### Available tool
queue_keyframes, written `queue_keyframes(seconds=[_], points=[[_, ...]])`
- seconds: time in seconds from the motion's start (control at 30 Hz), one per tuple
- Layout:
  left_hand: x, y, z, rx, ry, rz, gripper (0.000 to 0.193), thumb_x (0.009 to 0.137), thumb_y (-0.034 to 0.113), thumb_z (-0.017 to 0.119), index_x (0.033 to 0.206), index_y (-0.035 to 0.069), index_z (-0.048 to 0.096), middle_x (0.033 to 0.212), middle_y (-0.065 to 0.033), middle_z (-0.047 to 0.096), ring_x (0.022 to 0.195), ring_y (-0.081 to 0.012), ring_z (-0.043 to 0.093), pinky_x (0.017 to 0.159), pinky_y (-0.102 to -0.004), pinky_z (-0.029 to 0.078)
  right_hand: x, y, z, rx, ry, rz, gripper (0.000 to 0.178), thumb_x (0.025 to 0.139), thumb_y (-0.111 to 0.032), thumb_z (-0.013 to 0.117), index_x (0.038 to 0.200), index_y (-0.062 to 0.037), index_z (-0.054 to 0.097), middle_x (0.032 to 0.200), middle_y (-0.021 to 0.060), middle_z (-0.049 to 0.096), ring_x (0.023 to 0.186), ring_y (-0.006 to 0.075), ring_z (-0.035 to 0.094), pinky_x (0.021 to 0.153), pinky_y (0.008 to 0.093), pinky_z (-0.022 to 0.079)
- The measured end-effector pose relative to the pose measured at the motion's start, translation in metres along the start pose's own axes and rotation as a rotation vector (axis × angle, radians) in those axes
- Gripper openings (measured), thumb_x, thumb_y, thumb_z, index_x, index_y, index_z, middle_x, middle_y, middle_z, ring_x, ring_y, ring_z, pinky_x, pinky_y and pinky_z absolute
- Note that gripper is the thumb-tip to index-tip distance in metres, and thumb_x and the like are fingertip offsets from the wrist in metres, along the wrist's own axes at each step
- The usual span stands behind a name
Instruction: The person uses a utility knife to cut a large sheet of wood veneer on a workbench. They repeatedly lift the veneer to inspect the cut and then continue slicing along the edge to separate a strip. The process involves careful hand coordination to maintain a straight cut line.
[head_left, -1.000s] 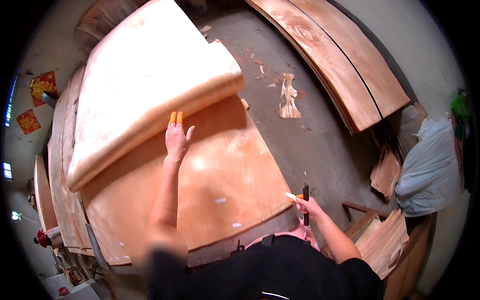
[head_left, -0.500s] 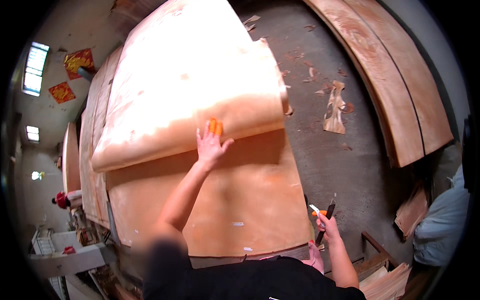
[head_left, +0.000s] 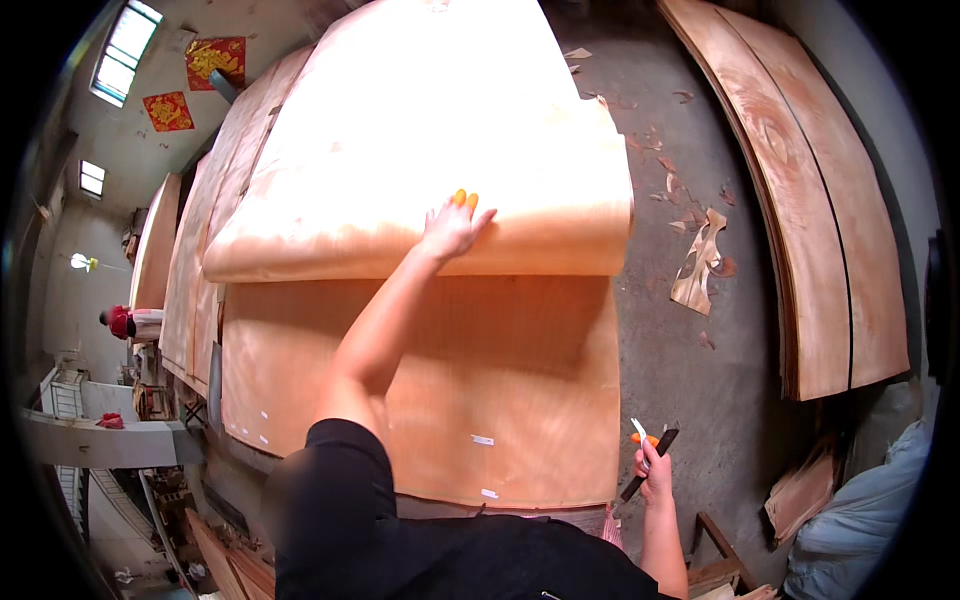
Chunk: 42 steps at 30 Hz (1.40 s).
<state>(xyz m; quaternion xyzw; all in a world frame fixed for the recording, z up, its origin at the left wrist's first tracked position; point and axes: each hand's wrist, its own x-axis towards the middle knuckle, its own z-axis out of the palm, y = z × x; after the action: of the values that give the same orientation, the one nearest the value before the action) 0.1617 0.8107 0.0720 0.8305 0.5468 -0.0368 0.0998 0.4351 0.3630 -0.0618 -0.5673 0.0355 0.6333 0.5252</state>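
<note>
A wide, pale wood veneer sheet (head_left: 330, 235) curls back over itself, its rounded fold running across the stack. My left hand (head_left: 455, 230) presses on this fold with fingers spread, orange covers on two of them. Nearer me, the flat veneer below (head_left: 520, 370) lies exposed, with small white strips (head_left: 483, 440) on it. Off the stack's right edge, my right hand (head_left: 655, 475) is closed round a dark bar-shaped tool (head_left: 668, 445). A thin white pointed piece (head_left: 638, 430) also sticks out of that hand; its kind is unclear. Orange shows on a finger there too.
Another long veneer stack (head_left: 810, 200) curves along the right. Scraps, including a torn veneer piece (head_left: 698, 265), lie on the grey floor (head_left: 680, 370) between. A pale blue cloth-like bundle (head_left: 860, 520) sits at lower right. Far left, a person in red (head_left: 122, 322) is beside other stacks.
My left hand and the veneer's fold have moved farther away, uncovering more of the flat sheet below. The view has shifted; my right hand still grips the dark tool.
</note>
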Motion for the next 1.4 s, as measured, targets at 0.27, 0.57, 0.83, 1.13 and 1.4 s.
queue_keyframes(seconds=[0.27, 0.57, 0.83, 1.13, 1.4], points=[[-0.148, 0.041, -0.02, 0.338, -0.697, 0.329, 0.062, 0.079, 0.06, 0.047, 0.116, 0.01, 0.053, 0.122, -0.0103, 0.05, 0.115, -0.0251, 0.045, 0.093, -0.0419, 0.037, -0.003, 0.024, -0.017, 0.078, 0.025, 0.011, 0.019, 0.087, -0.019, 0.054, 0.097, -0.0031, 0.059, 0.055, -0.0022, 0.049, 0.035, 0.003, 0.03, 0.033, 0.0171, 0.021], [-0.028, 0.032, -0.021, 0.028, 0.142, 0.271, 0.056, 0.088, 0.048, 0.042, 0.128, 0.009, 0.04, 0.13, -0.0145, 0.041, 0.118, -0.0291, 0.039, 0.096, -0.0422, 0.032, -0.014, 0.013, -0.017, 0.044, 0.043, 0.0, 0.016, 0.087, -0.02, 0.055, 0.094, -0.005, 0.057, 0.055, -0.0025, 0.05, 0.036, 0.003, 0.032, 0.033, 0.0165, 0.022], [-0.097, 0.042, 0.003, 0.203, -0.199, 0.306, 0.049, 0.088, 0.047, 0.037, 0.116, 0.007, 0.044, 0.121, -0.015, 0.045, 0.118, -0.0301, 0.036, 0.091, -0.0499, 0.029, -0.034, 0.028, -0.041, 0.066, 0.09, -0.071, 0.019, 0.087, -0.021, 0.055, 0.097, -0.0043, 0.059, 0.055, -0.0033, 0.049, 0.037, 0.0027, 0.031, 0.033, 0.0172, 0.021], [-0.314, 0.036, 0.023, 0.435, -0.513, 0.385, 0.067, 0.078, 0.06, 0.048, 0.111, 0.003, 0.057, 0.121, -0.0154, 0.049, 0.124, -0.0299, 0.032, 0.102, -0.0516, 0.021, -0.058, 0.031, -0.037, 0.015, 0.052, -0.103, 0.017, 0.087, -0.02, 0.054, 0.091, -0.0046, 0.057, 0.056, -0.003, 0.049, 0.037, 0.0028, 0.031, 0.034, 0.0173, 0.022], [-0.423, 0.06, 0.002, 0.111, -0.803, 0.478, 0.05, 0.079, 0.051, 0.053, 0.093, 0.004, 0.061, 0.091, -0.0123, 0.061, 0.088, -0.0298, 0.059, 0.074, -0.0392, 0.047, -0.094, 0.034, -0.031, -0.147, 0.021, -0.139, 0.019, 0.088, -0.02, 0.053, 0.096, -0.0044, 0.058, 0.059, -0.0037, 0.048, 0.039, 0.0019, 0.03, 0.035, 0.0171, 0.022]])
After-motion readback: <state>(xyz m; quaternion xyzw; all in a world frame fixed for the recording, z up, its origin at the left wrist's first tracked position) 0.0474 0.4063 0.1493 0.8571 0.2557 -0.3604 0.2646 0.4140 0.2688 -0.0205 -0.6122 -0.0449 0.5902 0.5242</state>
